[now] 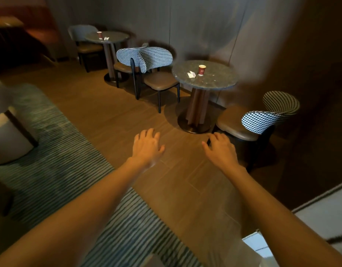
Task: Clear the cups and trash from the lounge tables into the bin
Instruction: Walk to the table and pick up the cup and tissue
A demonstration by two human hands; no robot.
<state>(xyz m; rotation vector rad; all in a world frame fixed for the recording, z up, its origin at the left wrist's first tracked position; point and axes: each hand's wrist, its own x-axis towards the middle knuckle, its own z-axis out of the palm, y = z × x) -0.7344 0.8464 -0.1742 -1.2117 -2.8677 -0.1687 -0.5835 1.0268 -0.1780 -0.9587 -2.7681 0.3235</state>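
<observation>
both arms reach forward over the wooden floor (112, 116). the left hand (147, 145) is palm down with its fingers spread and relaxed, holding nothing. the right hand (221, 149) is also palm down, fingers loosely bent and apart, holding nothing; it hangs in front of the seat of a checked chair (262, 116) without clearly touching it.

ahead and to the right stands a round stone worktop (214, 81) on a wooden pedestal. a red paper cup (201, 70) stands upright near its middle, and a crumpled white napkin (191, 74) lies just beside the cup on its left. both are well apart from the hands.

farther back on the left is a second round worktop (116, 36). another red cup (99, 35) stands upright on it, with a small white scrap of paper (106, 38) just beside it on the right.

two more checked chairs (147, 60) stand back to back between the two worktops, and a grey chair (81, 33) sits behind the far one. a striped green rug (56, 132) covers the floor on the left, under a pale round seat (10, 130).
</observation>
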